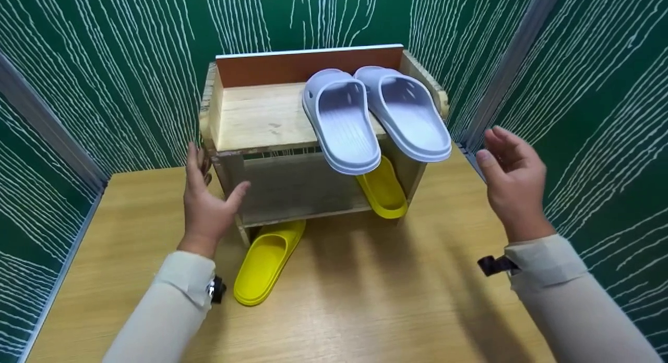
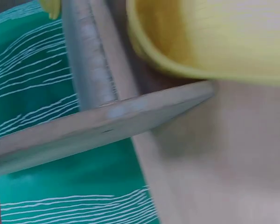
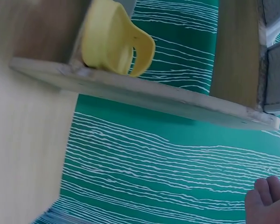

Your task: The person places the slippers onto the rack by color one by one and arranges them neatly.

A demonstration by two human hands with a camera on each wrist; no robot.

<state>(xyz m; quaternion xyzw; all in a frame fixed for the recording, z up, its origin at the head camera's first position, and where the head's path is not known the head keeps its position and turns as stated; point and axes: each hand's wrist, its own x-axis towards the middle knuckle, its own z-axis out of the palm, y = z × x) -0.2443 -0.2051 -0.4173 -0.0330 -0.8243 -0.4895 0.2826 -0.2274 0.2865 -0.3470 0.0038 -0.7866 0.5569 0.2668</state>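
Note:
A small wooden shoe rack [image 1: 263,115] stands on the table, with two lavender clogs side by side on the right half of its top, a left one [image 1: 347,131] and a right one [image 1: 415,118], their heels jutting past the front edge. One yellow clog [image 1: 385,193] sits on the lower shelf at the right. Another yellow clog [image 1: 261,266] lies on the table by the rack's front left leg, its toe under the lower shelf. Beside the rack's left side my left hand [image 1: 206,209] is raised, thumb and fingers spread. My right hand [image 1: 516,188] hovers right of the rack, fingers loosely bent, holding nothing.
Green walls [image 1: 334,19] with white wavy lines enclose the light wood table [image 1: 355,311] at the back and both sides. Grey corner posts [image 1: 509,65] rise at the back. The rack's side panel [image 3: 154,98] stands near the right wall.

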